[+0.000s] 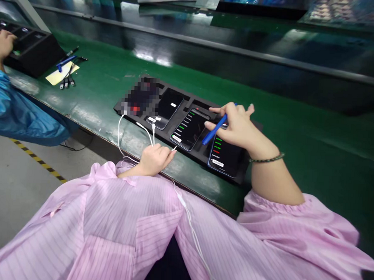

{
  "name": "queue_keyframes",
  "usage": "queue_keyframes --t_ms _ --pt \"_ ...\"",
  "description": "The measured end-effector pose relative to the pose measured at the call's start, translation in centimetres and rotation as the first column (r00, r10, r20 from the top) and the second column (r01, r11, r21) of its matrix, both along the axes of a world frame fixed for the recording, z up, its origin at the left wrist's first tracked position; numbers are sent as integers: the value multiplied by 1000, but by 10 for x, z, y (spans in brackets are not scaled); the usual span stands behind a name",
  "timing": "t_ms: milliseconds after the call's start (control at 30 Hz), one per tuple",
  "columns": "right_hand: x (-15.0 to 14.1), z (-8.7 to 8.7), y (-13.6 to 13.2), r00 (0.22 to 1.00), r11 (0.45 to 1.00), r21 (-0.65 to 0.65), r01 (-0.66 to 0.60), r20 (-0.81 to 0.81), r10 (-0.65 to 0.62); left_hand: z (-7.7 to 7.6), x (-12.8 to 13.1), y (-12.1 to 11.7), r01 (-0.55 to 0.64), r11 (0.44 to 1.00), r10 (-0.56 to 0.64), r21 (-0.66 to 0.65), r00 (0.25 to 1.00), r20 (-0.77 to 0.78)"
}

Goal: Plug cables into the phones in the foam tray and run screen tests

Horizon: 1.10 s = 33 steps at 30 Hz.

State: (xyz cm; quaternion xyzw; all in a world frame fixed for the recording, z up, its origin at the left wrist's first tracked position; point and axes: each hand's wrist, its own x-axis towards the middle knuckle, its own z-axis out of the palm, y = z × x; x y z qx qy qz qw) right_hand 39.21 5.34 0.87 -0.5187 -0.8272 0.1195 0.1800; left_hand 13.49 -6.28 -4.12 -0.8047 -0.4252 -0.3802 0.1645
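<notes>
Blue pen (214, 130) gripped in right hand (235, 124) near glossy flat phones (191, 130); left hand (155, 159) pinching thin white cables (153, 132).

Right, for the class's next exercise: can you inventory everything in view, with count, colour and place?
Bench: one, green, mid-view
Tray: one, black, on the bench
Phones: three distinct, dark, in the tray; its left end is pixelated
White cables: several, white, in front of the tray
Blue pen: one, blue, in the right hand
Note: one, yellow, bench's left
Short cables: about three, dark, by the note
Stand: one, black, bench's far left
Co-worker's hand: one, bare, at the stand
Co-worker's sleeve: one, blue, left edge
Floor tape: one strip, yellow-black, lower left
Garment: one, pink striped, foreground
Bracelet: one, dark, right wrist
Left hand: one, bare, holding white cables
Right hand: one, bare, above the tray
</notes>
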Motion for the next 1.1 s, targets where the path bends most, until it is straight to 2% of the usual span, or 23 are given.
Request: queue_keyframes --t_ms 233,367,600,900,1100 --pt "8 -12 31 997 998 -44 53 -51 -55 -8 0 0 0 985 2 -172 1000 11" --pt "8 -12 36 997 999 -39 23 -69 -25 -5 -1 1 -30 986 39 -163 998 55" --pt "2 -5 34 1000 999 -38 -25 -19 25 3 -5 3 -103 993 105 -53 993 46" --pt "-6 -16 39 996 997 -66 -32 -82 27 2 -4 4 -119 991 119 -68 993 -1" --pt "-9 -16 37 996 997 -67 -46 -74 41 -1 -1 8 -152 970 150 -190 988 -24"
